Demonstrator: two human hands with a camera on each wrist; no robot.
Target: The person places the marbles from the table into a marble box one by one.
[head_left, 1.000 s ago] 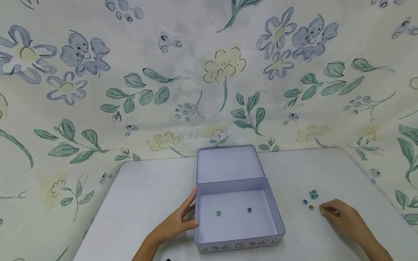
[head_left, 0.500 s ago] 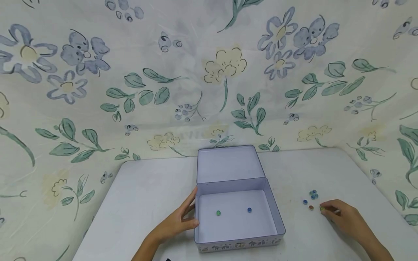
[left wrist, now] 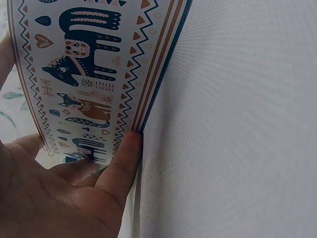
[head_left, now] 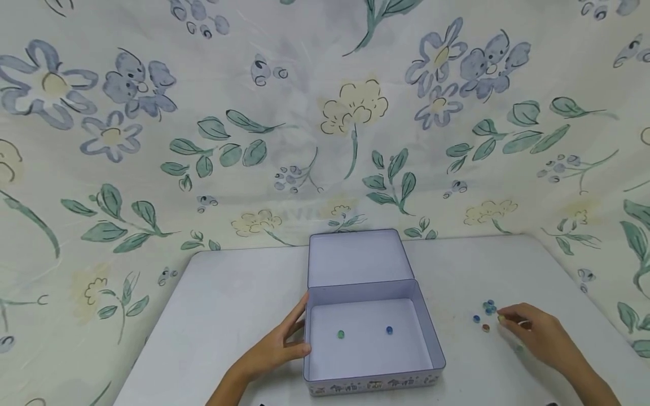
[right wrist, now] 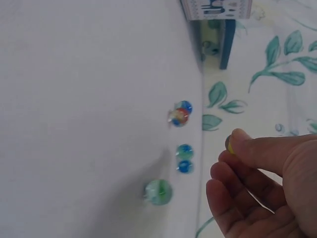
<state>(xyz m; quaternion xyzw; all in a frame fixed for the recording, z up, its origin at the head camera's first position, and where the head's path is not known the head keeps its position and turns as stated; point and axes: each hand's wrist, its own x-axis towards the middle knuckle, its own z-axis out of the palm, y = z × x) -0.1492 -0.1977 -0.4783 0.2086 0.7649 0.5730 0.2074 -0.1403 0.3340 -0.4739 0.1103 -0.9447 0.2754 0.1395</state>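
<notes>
My left hand (head_left: 276, 347) rests with spread fingers against the left wall of a lilac tin box (head_left: 373, 381), whose patterned side (left wrist: 84, 74) fills part of the left wrist view. Inside the tin lie a green marble (head_left: 341, 334) and a blue marble (head_left: 389, 330). To the right of the box, my right hand (head_left: 540, 332) pinches a yellow marble (right wrist: 230, 144) between thumb and index finger, mostly covered by the fingertips. Below that hand a clear green-streaked marble (right wrist: 158, 192) lies on the table.
Left of the right hand are a blue marble (head_left: 476, 319), an orange-red marble (head_left: 486, 327) and a small cluster of blue-green marbles (head_left: 490, 306). The box lid (head_left: 360, 259) stands open at the back. Floral cloth (head_left: 304, 113) hangs behind the white table (head_left: 238, 282).
My right hand has lifted the yellow marble off the table, and a green-streaked marble now shows beneath the hand. The left hand keeps its place on the box.
</notes>
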